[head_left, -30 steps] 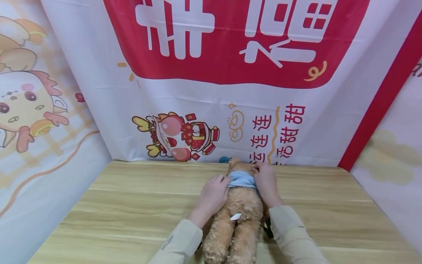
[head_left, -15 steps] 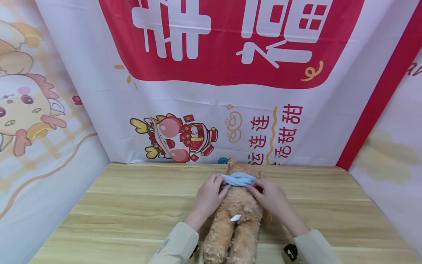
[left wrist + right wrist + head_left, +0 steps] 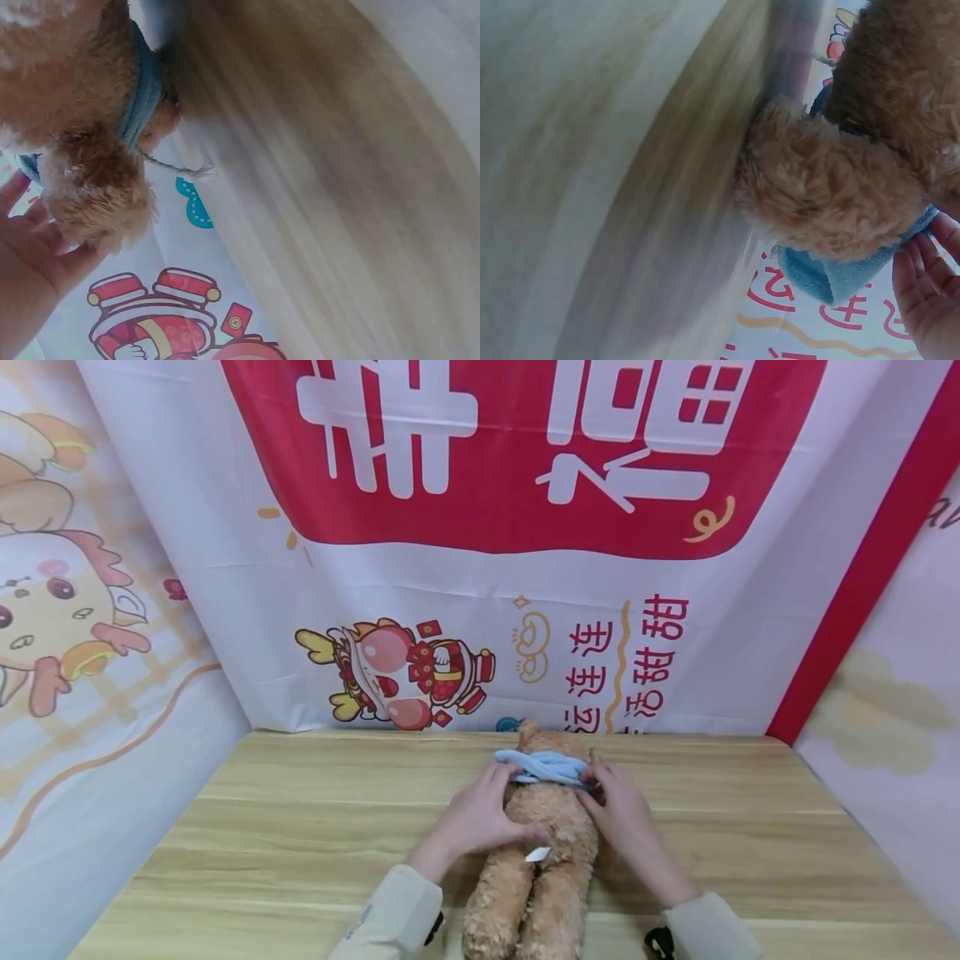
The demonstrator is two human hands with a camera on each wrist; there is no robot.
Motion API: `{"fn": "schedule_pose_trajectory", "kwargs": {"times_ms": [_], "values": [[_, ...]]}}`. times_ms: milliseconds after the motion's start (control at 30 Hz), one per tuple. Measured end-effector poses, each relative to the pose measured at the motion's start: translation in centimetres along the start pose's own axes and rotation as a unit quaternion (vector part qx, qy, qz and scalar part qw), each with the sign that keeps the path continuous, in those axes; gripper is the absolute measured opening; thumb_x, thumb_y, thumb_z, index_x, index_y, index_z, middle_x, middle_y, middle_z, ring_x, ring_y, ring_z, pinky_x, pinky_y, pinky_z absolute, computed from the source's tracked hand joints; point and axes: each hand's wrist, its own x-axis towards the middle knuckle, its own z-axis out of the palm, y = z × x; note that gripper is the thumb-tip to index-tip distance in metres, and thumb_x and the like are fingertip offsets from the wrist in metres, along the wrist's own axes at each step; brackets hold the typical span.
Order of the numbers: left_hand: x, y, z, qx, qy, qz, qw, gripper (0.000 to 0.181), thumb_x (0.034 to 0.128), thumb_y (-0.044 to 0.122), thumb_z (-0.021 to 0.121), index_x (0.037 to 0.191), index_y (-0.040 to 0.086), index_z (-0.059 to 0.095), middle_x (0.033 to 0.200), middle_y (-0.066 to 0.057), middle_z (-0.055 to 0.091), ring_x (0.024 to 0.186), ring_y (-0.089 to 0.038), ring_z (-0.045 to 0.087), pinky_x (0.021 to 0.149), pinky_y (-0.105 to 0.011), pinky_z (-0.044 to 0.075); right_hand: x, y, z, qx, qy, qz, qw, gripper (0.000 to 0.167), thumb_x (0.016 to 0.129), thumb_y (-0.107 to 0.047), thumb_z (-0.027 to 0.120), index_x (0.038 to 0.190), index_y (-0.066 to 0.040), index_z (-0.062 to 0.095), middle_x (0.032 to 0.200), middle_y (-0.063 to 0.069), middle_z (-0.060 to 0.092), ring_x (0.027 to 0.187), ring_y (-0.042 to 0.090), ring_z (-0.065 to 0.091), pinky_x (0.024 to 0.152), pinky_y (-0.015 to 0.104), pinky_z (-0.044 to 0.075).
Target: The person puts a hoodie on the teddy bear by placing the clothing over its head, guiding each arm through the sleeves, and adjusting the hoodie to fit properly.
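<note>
A brown plush toy [image 3: 558,827] lies on the wooden table with its legs toward me and a small white tag [image 3: 537,854] at its rear. Around its neck is a light blue scarf [image 3: 551,767], crossed over itself. A twisted, frayed strand [image 3: 176,166] hangs from the scarf in the left wrist view. My left hand [image 3: 480,810] touches the scarf's left part with its fingertips, thumb spread away over the plush back. On the other side my right hand [image 3: 626,814] pinches the scarf's right part between thumb and fingers. The toy's front is hidden.
The wooden table [image 3: 300,843] ends against a hanging white and red printed cloth [image 3: 480,577] just beyond the toy's head. Printed sheets also hang at the left and right sides. A dark device [image 3: 660,942] sits by my right cuff.
The scarf was bunched around the neck and now lies crossed and spread wider. My right hand came down from beside the head to the scarf. My left thumb has moved off it.
</note>
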Motion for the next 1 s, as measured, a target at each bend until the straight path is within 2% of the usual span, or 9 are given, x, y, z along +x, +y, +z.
{"fn": "schedule_pose_trajectory", "kwargs": {"times_ms": [100,200,300,500,600,667,800,900,1000], "values": [[-0.2,-0.1,0.2,0.004,-0.02,-0.001,0.9998,0.112,0.062,0.069,0.075,0.149,0.017,0.027,0.148,-0.01,0.037,0.13,-0.032,0.047,0.102,-0.048,0.044,0.2,0.1,0.0,0.005,0.001,-0.001,1.0,0.009,0.081,-0.007,0.072,0.085,-0.006,0.064,0.092,0.011,0.065,0.087,0.027,0.063,0.079,0.045,0.053],[-0.2,-0.2,0.5,0.007,-0.02,-0.001,0.9998,0.115,0.0619,0.069,0.075,0.15,0.017,0.023,0.15,-0.011,0.034,0.133,-0.032,0.044,0.104,-0.049,0.043,0.2,0.0,-0.2,0.044,-0.013,0.008,0.9989,0.006,0.085,-0.005,0.067,0.084,-0.006,0.062,0.09,0.01,0.066,0.087,0.024,0.063,0.08,0.042,0.053],[-0.2,-0.3,0.7,0.006,-0.017,-0.002,0.9998,0.113,0.0631,0.069,0.074,0.15,0.018,0.024,0.152,-0.01,0.033,0.136,-0.031,0.042,0.106,-0.049,0.041,0.1,-0.2,-0.4,0.085,-0.026,0.026,0.9957,0.004,0.089,-0.005,0.062,0.087,-0.006,0.059,0.089,0.008,0.065,0.087,0.019,0.061,0.079,0.037,0.052],[0.0,-0.6,0.7,0.015,-0.029,-0.005,0.9994,0.106,0.0659,0.071,0.07,0.149,0.018,0.031,0.151,-0.009,0.037,0.137,-0.03,0.041,0.107,-0.05,0.04,0.1,-0.3,-1.0,0.163,-0.055,0.068,0.9828,0.005,0.095,-0.009,0.056,0.093,-0.005,0.058,0.086,0.006,0.061,0.08,0.007,0.052,0.072,0.024,0.047],[0.2,-0.7,0.6,0.033,-0.033,0.003,0.9989,0.1,0.0665,0.07,0.071,0.144,0.017,0.038,0.148,-0.009,0.042,0.134,-0.03,0.044,0.104,-0.05,0.041,0.4,-0.2,-1.2,0.178,-0.067,0.081,0.9784,0.005,0.095,-0.009,0.055,0.094,-0.004,0.057,0.084,0.006,0.06,0.075,0.004,0.048,0.068,0.021,0.044],[0.3,-0.8,0.6,0.052,-0.029,0.016,0.9981,0.093,0.067,0.069,0.071,0.138,0.016,0.044,0.142,-0.009,0.047,0.13,-0.028,0.047,0.103,-0.049,0.043,0.6,-0.3,-1.3,0.176,-0.074,0.092,0.9774,0.005,0.095,-0.009,0.056,0.095,-0.003,0.056,0.086,0.008,0.061,0.077,0.006,0.05,0.069,0.021,0.045],[0.4,-0.9,0.8,0.086,-0.004,0.05,0.995,0.077,0.0703,0.064,0.072,0.126,0.014,0.052,0.131,-0.006,0.055,0.12,-0.024,0.053,0.098,-0.044,0.045,0.5,-0.5,-1.1,0.153,-0.05,0.086,0.9832,0.008,0.088,-0.007,0.066,0.091,-0.005,0.058,0.083,0.006,0.06,0.076,0.007,0.051,0.066,0.019,0.046],[0.3,-1.0,1.0,0.074,0.018,0.056,0.9955,0.068,0.0745,0.055,0.073,0.124,0.013,0.053,0.129,-0.005,0.057,0.116,-0.024,0.056,0.097,-0.042,0.046,0.0,-0.6,-0.9,0.106,-0.03,0.034,0.9933,0.008,0.083,-0.008,0.071,0.085,-0.007,0.064,0.077,0.002,0.061,0.069,0.007,0.051,0.06,0.021,0.045],[0.1,-1.1,1.2,0.054,0.033,0.06,0.9962,0.062,0.0777,0.047,0.074,0.125,0.013,0.054,0.129,-0.005,0.057,0.116,-0.025,0.057,0.097,-0.043,0.047,-0.5,-0.4,-0.4,0.038,-0.01,-0.011,0.9992,0.008,0.082,-0.009,0.072,0.089,-0.006,0.071,0.082,0.005,0.068,0.074,0.016,0.063,0.065,0.031,0.053]]}}
